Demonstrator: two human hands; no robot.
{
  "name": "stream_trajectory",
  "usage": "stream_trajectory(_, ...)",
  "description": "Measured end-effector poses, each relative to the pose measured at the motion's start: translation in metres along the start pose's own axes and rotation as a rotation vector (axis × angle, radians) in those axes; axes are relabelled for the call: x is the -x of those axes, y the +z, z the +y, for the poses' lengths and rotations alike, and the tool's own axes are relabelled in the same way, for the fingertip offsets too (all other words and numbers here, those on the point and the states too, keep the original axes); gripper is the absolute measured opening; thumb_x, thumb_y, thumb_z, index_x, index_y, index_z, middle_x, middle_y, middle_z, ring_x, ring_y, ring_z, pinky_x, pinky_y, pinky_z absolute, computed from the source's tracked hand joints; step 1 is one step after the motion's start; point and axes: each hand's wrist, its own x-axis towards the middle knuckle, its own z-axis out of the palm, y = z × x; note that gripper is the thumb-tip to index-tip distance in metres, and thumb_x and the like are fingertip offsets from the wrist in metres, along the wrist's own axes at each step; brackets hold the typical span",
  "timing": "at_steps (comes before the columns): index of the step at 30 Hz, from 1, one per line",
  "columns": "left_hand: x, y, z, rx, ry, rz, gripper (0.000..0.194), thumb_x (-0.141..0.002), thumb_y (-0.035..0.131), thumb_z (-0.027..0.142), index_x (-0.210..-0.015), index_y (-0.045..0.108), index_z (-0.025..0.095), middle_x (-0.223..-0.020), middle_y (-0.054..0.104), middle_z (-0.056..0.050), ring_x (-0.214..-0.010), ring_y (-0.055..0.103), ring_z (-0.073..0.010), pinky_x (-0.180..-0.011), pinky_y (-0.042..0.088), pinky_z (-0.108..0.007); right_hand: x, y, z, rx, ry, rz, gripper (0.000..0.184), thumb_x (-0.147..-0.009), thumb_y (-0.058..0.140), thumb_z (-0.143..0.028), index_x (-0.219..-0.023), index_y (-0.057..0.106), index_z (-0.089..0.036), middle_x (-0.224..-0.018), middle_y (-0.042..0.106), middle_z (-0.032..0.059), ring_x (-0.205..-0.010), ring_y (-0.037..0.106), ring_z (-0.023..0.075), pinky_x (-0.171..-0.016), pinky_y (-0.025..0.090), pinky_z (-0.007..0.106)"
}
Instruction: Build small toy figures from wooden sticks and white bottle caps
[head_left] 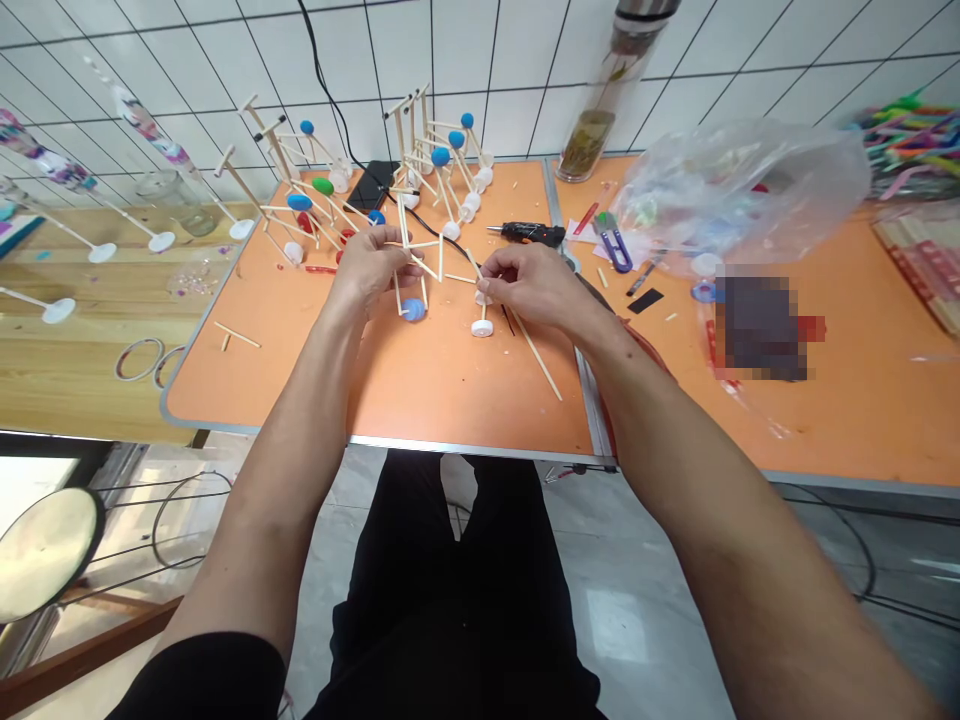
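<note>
My left hand (pixel 367 272) is closed around a small frame of thin wooden sticks (pixel 441 256), held upright over the orange table. A light blue bottle cap (pixel 413 310) is at the frame's lower end. To the right, my right hand (pixel 534 285) pinches a wooden stick piece (pixel 473 262) with white caps at its lower end. One white cap (pixel 482 328) shows below my fingertips. A long loose stick (pixel 541 362) slants across the table under my right hand. My fingers partly hide how these sticks join.
Several stick models with coloured caps (pixel 441 157) stand at the back by the tiled wall. A black tool with a metal tip (pixel 529 233), purple-handled snips (pixel 616 248), a tea bottle (pixel 589 140) and a plastic bag (pixel 750 180) are on the right. A black cable (pixel 319 75) hangs behind.
</note>
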Motion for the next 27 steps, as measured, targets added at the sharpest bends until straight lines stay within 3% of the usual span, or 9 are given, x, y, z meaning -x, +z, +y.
stream_trajectory(10,-0.005,0.005,-0.009,0.058,-0.022,0.014,0.022,-0.082,0.066,0.000,-0.092,0.066,0.020,-0.087,0.079,-0.004,-0.070,0.073,-0.0117,-0.071,0.065,-0.023,0.000,0.000,0.003,0.000,0.016,-0.045,0.009,-0.087,0.073,-0.024,-0.078,0.072,-0.021,-0.087,0.078,0.0066,-0.083,0.065,0.0214,-0.079,0.046,0.038)
stream_trajectory(19,-0.011,0.011,-0.016,0.042,-0.096,0.041,0.025,-0.082,0.065,-0.004,-0.092,0.063,0.020,-0.075,0.074,-0.003,-0.063,0.070,-0.0129,-0.068,0.063,-0.026,0.001,0.000,0.004,0.023,0.021,-0.103,0.010,-0.087,0.072,-0.027,-0.080,0.075,-0.020,-0.082,0.078,0.0054,-0.083,0.068,0.0222,-0.078,0.045,0.036)
stream_trajectory(24,-0.016,0.010,-0.022,-0.086,-0.091,0.084,0.031,-0.078,0.069,0.000,-0.100,0.062,0.021,-0.072,0.070,0.000,-0.059,0.067,-0.0157,-0.063,0.059,-0.028,0.000,0.000,0.005,0.019,0.024,-0.110,0.010,-0.087,0.072,-0.027,-0.081,0.075,-0.021,-0.083,0.078,0.0052,-0.083,0.068,0.0221,-0.078,0.045,0.036)
stream_trajectory(27,-0.023,0.004,-0.031,-0.212,0.000,0.106,0.034,-0.073,0.069,0.004,-0.103,0.066,0.021,-0.078,0.071,0.000,-0.061,0.065,-0.0167,-0.065,0.056,-0.030,0.001,0.000,0.003,0.017,0.032,-0.108,0.010,-0.087,0.074,-0.027,-0.080,0.076,-0.021,-0.081,0.078,0.0047,-0.084,0.068,0.0224,-0.078,0.045,0.036)
